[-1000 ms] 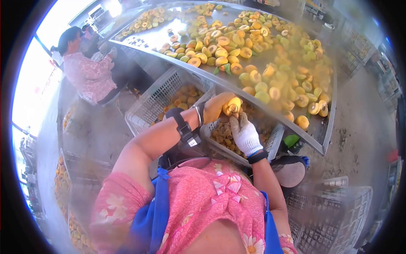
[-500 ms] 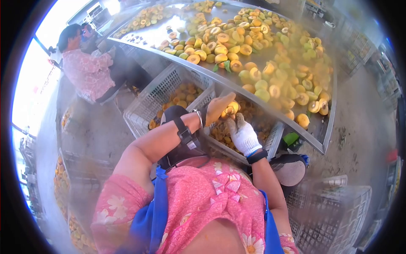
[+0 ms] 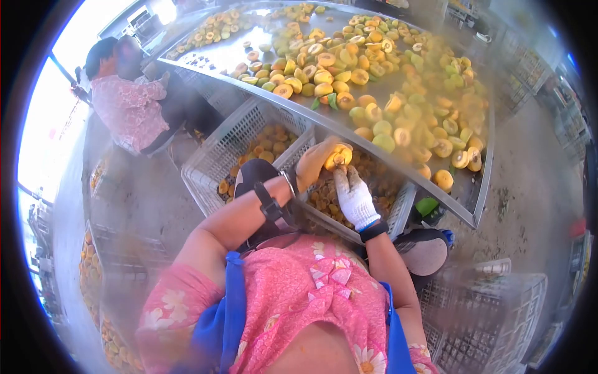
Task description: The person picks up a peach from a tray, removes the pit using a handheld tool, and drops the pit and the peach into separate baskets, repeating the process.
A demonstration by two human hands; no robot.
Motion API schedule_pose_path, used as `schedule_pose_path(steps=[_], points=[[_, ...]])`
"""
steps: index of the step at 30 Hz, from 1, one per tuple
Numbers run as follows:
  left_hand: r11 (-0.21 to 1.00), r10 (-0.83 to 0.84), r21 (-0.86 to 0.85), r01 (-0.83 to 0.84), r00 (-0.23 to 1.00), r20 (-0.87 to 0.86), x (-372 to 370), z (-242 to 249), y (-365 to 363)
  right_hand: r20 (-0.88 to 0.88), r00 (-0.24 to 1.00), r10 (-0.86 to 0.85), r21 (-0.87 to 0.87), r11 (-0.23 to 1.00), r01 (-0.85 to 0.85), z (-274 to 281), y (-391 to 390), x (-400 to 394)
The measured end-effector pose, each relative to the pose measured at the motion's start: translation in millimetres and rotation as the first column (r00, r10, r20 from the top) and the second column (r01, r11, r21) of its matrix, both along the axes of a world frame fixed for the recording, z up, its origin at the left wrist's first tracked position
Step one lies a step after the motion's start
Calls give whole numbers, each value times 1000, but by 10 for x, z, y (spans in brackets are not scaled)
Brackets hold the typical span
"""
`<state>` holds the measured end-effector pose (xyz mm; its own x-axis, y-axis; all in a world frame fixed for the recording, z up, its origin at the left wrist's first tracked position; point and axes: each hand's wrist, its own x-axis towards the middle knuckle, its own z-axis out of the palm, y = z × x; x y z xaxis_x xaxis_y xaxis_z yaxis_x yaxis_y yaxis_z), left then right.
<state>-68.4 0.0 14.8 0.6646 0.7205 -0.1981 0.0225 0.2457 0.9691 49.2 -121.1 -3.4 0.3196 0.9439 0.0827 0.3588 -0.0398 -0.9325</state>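
My left hand (image 3: pixel 316 163) is closed round a yellow, peach-like fruit half (image 3: pixel 338 157), holding it above the crates. Just below, my right hand (image 3: pixel 355 196) wears a white knit glove with stained fingertips. Its fingers are pressed together against the fruit's lower edge; whatever they hold is hidden. Under both hands stands a crate (image 3: pixel 405 209) of small brownish pieces, perhaps pits. To its left, a white plastic crate (image 3: pixel 208 153) contains yellow fruit halves (image 3: pixel 266 146).
A metal table (image 3: pixel 274 96) with a raised rim spans the view ahead, bearing many cut fruits (image 3: pixel 374 115). A person in a pink top (image 3: pixel 128 109) sits at the left. White crates (image 3: pixel 492 318) stand at the lower right, and a green object (image 3: pixel 427 206) lies by the table corner.
My left hand has turned and drawn slightly back with the fruit, showing more of its yellow surface. My right hand stays against it, shifted only slightly.
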Motion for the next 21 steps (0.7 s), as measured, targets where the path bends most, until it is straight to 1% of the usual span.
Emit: schedule_pose_path(steps=[1,2,3,4,5,7,8,9,11,12,14,15,16,18,19,21], points=[[998,41,37,-48,984,172,60,-134,-46,-20,1000,7,8,1000,-7,-12,15,-3],[990,70,102,-97,968,240,93,-266,-45,-4,1000,18,-71,997,-18,-60,37,-5],[975,91,163,-148,946,310,115,-330,-65,-124,992,30,-53,998,-37,-172,69,-10],[975,143,118,-186,942,304,130,-318,-115,-242,969,44,-32,998,-53,-294,103,-16],[967,187,94,-237,909,372,173,-302,-161,-357,932,59,-11,998,-68,-387,125,-11],[941,277,31,-336,822,497,292,-182,-287,-571,820,32,-92,990,-103,-146,73,-47],[906,350,34,-423,791,502,345,-206,-293,-621,783,35,-108,986,-130,-109,64,-53],[915,330,33,-403,792,513,333,-259,-259,-668,743,34,-124,980,-156,-71,56,-59],[932,283,42,-361,793,540,319,-324,-130,-663,744,84,-104,974,-203,-131,41,-37],[960,233,17,-278,834,500,269,-227,-100,-653,749,114,-91,970,-227,-161,40,-27],[946,298,-226,-234,901,316,222,65,-143,-601,780,176,-50,965,-256,-202,28,-17],[910,310,-350,-223,926,217,212,143,-163,-558,805,204,-24,965,-262,-212,8,-13],[924,295,-308,-226,934,200,204,152,-162,-606,772,189,-71,955,-289,-217,-9,-5],[972,235,-86,-219,931,278,218,102,-165,-660,724,201,-44,952,-304,-164,-52,7],[975,201,27,-220,929,310,209,83,-170,-687,697,207,-32,949,-313,-127,-87,-1],[990,139,2,-144,959,247,167,122,-141,-797,582,159,-80,928,-364,4,-168,-12]])
